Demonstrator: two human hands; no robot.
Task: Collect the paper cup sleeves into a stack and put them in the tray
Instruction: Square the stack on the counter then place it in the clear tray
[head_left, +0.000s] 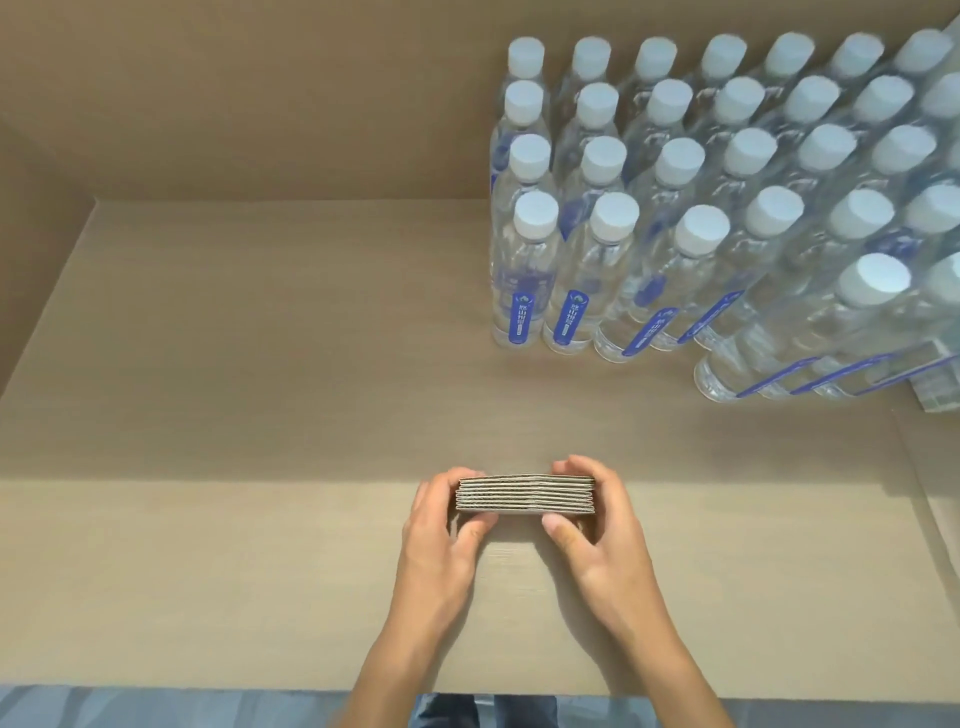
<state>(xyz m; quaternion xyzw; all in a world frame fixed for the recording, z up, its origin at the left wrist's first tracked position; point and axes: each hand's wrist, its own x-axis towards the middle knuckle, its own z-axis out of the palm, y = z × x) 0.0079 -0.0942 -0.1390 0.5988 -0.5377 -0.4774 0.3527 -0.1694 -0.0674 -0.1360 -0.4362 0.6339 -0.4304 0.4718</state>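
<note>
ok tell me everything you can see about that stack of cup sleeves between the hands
The stack of flattened pale cardboard cup sleeves shows about eight or nine layers, edges squared up, dark lines between them. It lies level, held edge-on to the camera just above the beige wooden tabletop. The left hand grips its left end, the right hand its right end, thumbs in front, fingers behind.

— What colour is the stack of sleeves (525, 494) at near centre?

— Pale grey-white, with thin darker lines striping its edge (one line per layer).

— And the surface under it?

— The shelf (260, 415) is light tan with a faint wood grain; the wall (260, 104) on the far side is a duller brown.

— The far right?

— Clear water bottles (727, 208) with white caps and blue labels bearing white print; a blue strip runs along the near edge
</note>
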